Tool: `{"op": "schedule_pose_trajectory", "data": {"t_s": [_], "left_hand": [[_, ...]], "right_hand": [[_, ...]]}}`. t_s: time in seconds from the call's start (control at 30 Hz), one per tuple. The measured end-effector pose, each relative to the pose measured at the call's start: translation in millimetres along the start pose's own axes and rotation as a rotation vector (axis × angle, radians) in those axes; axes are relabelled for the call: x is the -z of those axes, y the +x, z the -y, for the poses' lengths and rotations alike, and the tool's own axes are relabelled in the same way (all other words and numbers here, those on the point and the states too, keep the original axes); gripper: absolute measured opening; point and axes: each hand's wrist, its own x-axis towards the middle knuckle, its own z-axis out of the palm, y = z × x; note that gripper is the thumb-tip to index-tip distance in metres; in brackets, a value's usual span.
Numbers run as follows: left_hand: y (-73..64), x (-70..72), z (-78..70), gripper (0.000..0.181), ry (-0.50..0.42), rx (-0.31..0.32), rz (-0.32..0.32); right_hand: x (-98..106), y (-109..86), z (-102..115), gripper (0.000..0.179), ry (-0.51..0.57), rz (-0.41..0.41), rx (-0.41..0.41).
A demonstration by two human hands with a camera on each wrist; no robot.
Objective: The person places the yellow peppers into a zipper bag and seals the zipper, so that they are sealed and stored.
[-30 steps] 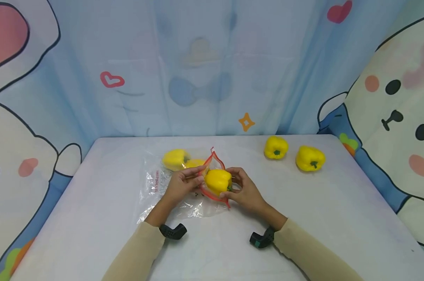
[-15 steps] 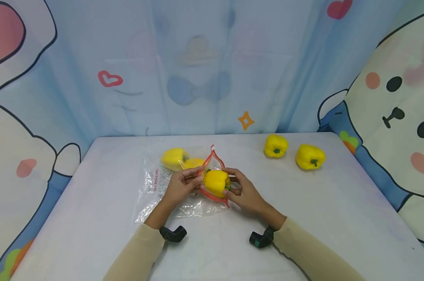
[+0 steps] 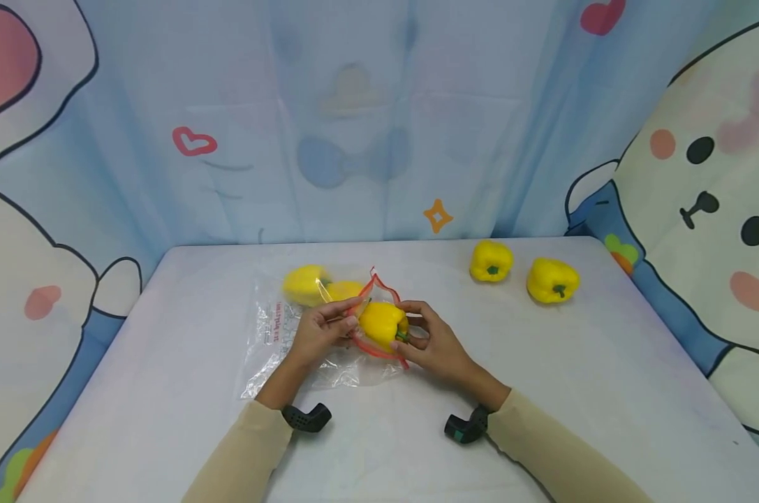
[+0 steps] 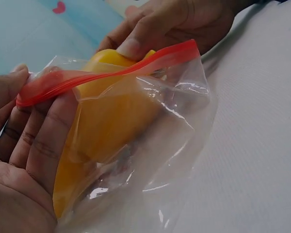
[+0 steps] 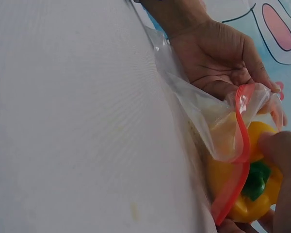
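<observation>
A clear plastic zip bag [image 3: 269,360] with a red-edged mouth lies on the table. My left hand [image 3: 316,335] pinches the bag's red edge [image 4: 63,85] between thumb and fingers. In the bag's mouth sits a yellow bell pepper [image 3: 379,323], its green stem [image 5: 257,180] facing out to the right. My right hand [image 3: 442,349] grips this pepper from the stem side, the thumb [image 4: 129,47] on its surface. Farther back in the bag are two more yellow peppers, one at the left [image 3: 302,284] and one [image 3: 344,290] partly hidden.
Two loose yellow bell peppers stand at the table's back right, one pepper [image 3: 491,260] farther back and one pepper [image 3: 552,281] nearer the right side. A white cloth covers the table [image 3: 605,391]. Behind it hangs a blue printed curtain [image 3: 241,188].
The pepper in my right hand has shifted slightly left in the bag's mouth. The far tip of the red edge has dipped a little. My left hand keeps its hold on the bag.
</observation>
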Motion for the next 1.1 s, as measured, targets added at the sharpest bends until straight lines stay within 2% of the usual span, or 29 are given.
{"op": "schedule_pose_trajectory", "data": {"t_s": [0.27, 0.67, 0.93, 1.1], "left_hand": [[-0.5, -1.3, 0.7, 0.044, -0.020, -0.030, 0.103], [-0.6, -1.3, 5.5, 0.046, -0.048, -0.027, 0.076], [-0.5, -2.2, 7.5, 0.044, -0.046, -0.045, 0.093], [0.3, -3.7, 9.5, 0.045, -0.028, -0.024, 0.102]], "right_hand": [[-1.6, 3.2, 1.7, 0.063, -0.028, -0.021, -0.024], [-2.9, 3.7, 3.0, 0.067, -0.036, -0.060, 0.054], [-8.1, 3.2, 6.7, 0.064, -0.076, -0.105, 0.006], [-11.0, 4.3, 7.5, 0.064, -0.141, -0.136, -0.039]]}}
